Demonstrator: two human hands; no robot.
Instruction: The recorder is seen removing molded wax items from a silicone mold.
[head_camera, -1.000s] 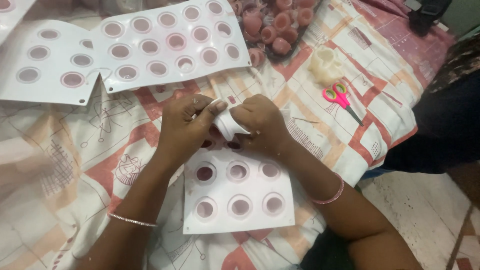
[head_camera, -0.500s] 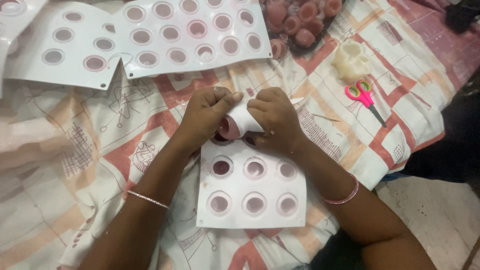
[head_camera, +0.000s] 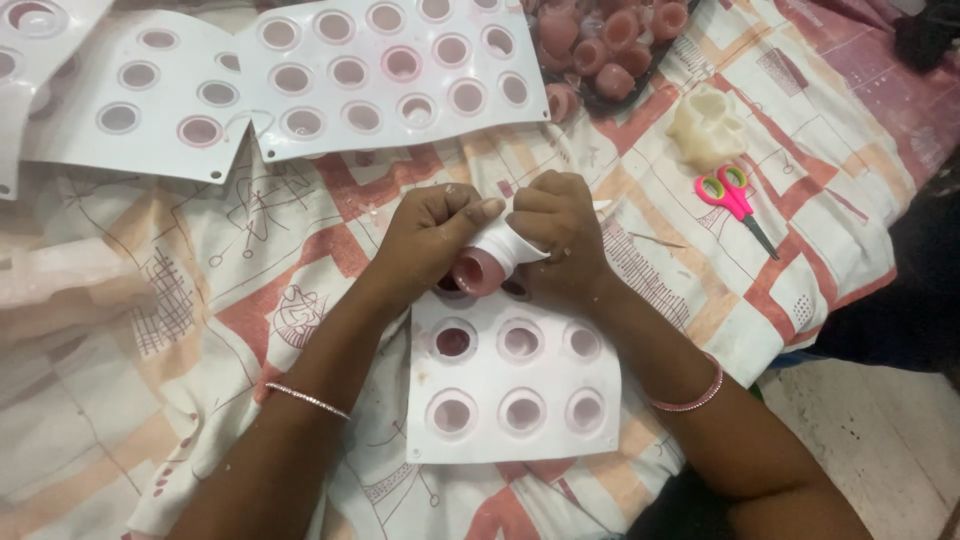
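A white flexible mould sheet (head_camera: 540, 440) with round cups lies on the cloth in front of me. Its far edge is bent up between my hands. My left hand (head_camera: 430, 240) and my right hand (head_camera: 555, 235) both pinch that raised edge, squeezing one cup. A pink round piece (head_camera: 476, 272) bulges out of the squeezed cup, facing me. The other cups in the sheet show pinkish fill inside.
Larger white mould sheets (head_camera: 390, 70) lie at the back left. A dark tray of pink round pieces (head_camera: 610, 45) sits at the back. A cream-coloured lump (head_camera: 705, 125) and pink-handled scissors (head_camera: 735, 200) rest to the right. The table edge drops off right.
My hands have bent the mould's far edge up further, and the pink piece now pokes out of its cup. The view has shifted slightly.
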